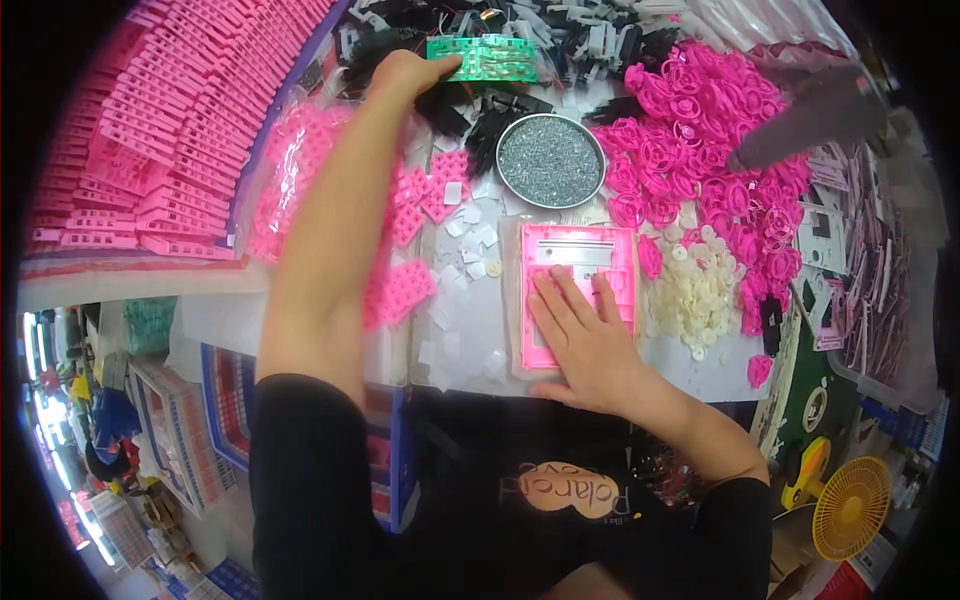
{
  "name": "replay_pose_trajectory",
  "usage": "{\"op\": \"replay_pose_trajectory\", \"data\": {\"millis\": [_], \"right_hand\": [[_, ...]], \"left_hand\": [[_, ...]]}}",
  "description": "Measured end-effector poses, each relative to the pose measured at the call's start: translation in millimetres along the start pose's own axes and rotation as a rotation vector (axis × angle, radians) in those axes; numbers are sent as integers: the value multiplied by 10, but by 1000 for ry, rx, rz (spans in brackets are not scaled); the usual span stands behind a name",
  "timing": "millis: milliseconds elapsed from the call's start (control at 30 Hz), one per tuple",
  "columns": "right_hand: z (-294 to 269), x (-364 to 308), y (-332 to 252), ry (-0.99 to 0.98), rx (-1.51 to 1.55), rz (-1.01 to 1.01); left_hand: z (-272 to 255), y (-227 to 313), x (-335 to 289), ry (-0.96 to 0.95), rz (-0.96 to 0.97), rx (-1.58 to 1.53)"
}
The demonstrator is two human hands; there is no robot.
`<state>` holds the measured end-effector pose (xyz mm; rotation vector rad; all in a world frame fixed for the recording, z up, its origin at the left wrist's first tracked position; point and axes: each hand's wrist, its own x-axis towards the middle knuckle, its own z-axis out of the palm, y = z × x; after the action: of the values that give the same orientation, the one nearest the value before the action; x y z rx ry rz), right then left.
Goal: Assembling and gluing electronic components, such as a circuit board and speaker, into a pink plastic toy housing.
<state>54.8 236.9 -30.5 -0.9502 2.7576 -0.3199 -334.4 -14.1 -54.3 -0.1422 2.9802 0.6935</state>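
My left arm reaches to the far edge of the table, where my left hand point(412, 72) grips the left end of a green circuit board point(497, 60); some of its fingers are hidden. Close to me, a pink plastic casing point(622, 240) lies on a small pad, with a silvery strip near its top. My right hand point(585, 335) rests flat on it, fingers stretched out, covering much of its lower half. A round metal dish of small screws point(551, 160) stands just beyond the casing.
Pink ring-shaped parts point(690, 140) and cream discs point(700, 290) are heaped at the right, under a dark tool point(810, 120). Stacked pink casings point(180, 110) fill the left. Pink button sheets point(405, 290), white squares point(470, 240) and black parts point(385, 50) lie around.
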Motion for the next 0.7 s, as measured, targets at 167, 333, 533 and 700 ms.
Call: {"op": "replay_pose_trajectory", "data": {"millis": [167, 333, 533, 700], "right_hand": [[-20, -8, -28, -2, 1, 0], [-46, -18, -52, 28, 32, -10], [-197, 1, 148, 345, 304, -147], [-522, 215, 416, 626, 695, -213]], "left_hand": [[39, 351, -189, 46, 121, -67], [-54, 574, -413, 308, 214, 64], [-449, 325, -826, 440, 366, -554], [-620, 389, -1832, 595, 577, -1094]]}}
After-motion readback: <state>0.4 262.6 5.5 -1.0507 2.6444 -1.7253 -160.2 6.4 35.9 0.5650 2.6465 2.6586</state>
